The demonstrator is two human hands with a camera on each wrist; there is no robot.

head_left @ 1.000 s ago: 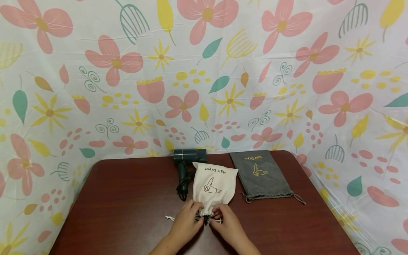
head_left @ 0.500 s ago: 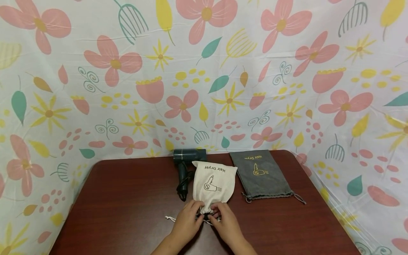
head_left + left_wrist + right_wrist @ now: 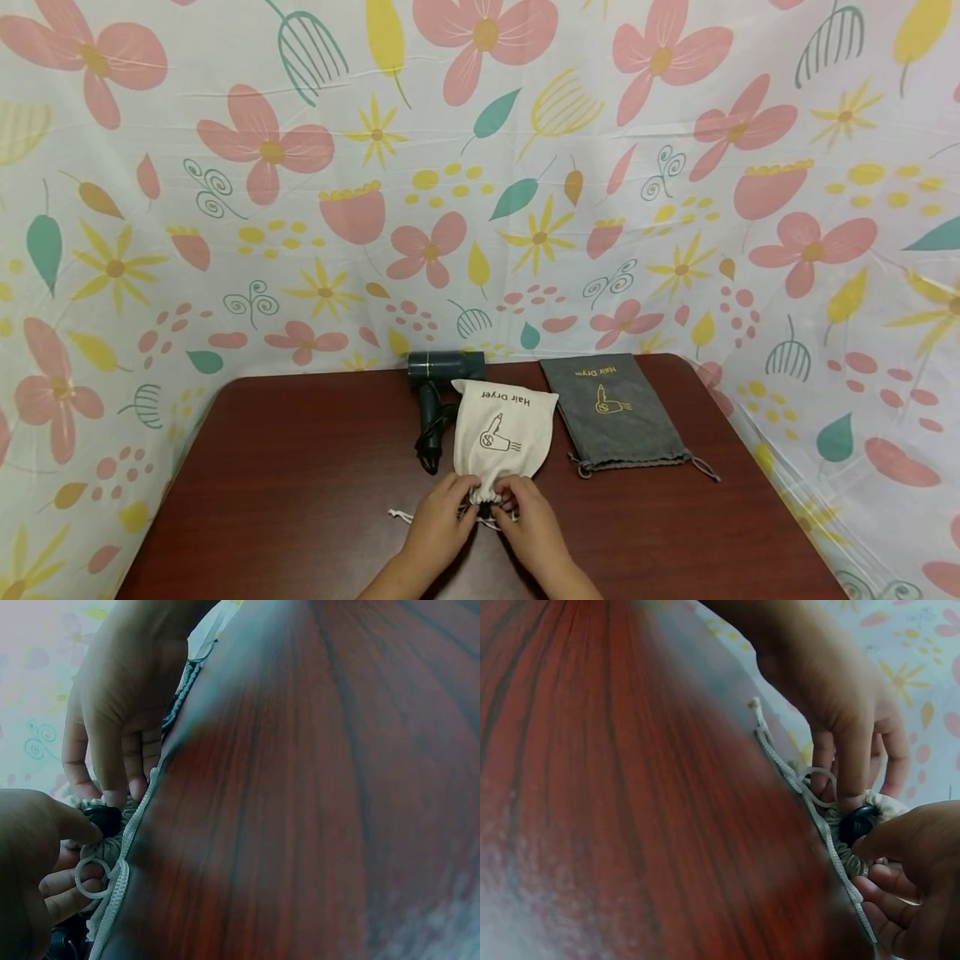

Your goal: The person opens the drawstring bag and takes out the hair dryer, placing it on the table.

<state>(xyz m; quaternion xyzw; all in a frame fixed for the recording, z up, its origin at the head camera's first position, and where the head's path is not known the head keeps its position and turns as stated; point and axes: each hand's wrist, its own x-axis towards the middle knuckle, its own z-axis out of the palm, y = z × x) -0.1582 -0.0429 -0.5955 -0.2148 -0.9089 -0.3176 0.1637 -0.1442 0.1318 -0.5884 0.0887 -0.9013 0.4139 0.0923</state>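
Note:
A cream drawstring bag printed "Hair Dryer" lies on the table, its gathered mouth toward me. My left hand grips the left side of that mouth, and my right hand grips the right side. Between the thumbs, a black rounded thing shows in the puckered opening; most of it is hidden inside. Both wrist views show the thumbs at this black thing, with fingers curled about the ruffled cloth. A pale drawstring trails from the mouth along the table.
A dark hair dryer with its cord wrapped at the handle lies just behind and left of the bag. To the right, a grey drawstring bag lies flat. A flowered cloth hangs behind the brown table.
Over the last second the bag's near end and my hands shifted slightly, and the black thing in the mouth sticks out less. The last half second shows hardly any motion.

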